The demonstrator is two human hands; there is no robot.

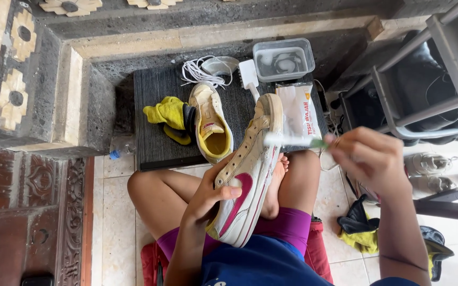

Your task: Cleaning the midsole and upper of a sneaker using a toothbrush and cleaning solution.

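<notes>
My left hand (211,193) grips a dirty white sneaker (248,175) with a magenta side mark, holding it tilted over my crossed legs, toe pointing away from me. My right hand (369,159) is closed on a white toothbrush (292,140) with a green end; its head sits just above the sneaker's toe area. The second sneaker (211,123), white with a yellow lining, lies on the dark ribbed mat (157,106) ahead. White laces (200,71) lie bundled at the mat's far edge.
A clear plastic tub of cloudy water (283,58), a white brush (249,75), a tissue pack (299,110) and a yellow cloth (168,114) are on the mat. A metal shoe rack (425,90) stands at right; a stone step rises behind.
</notes>
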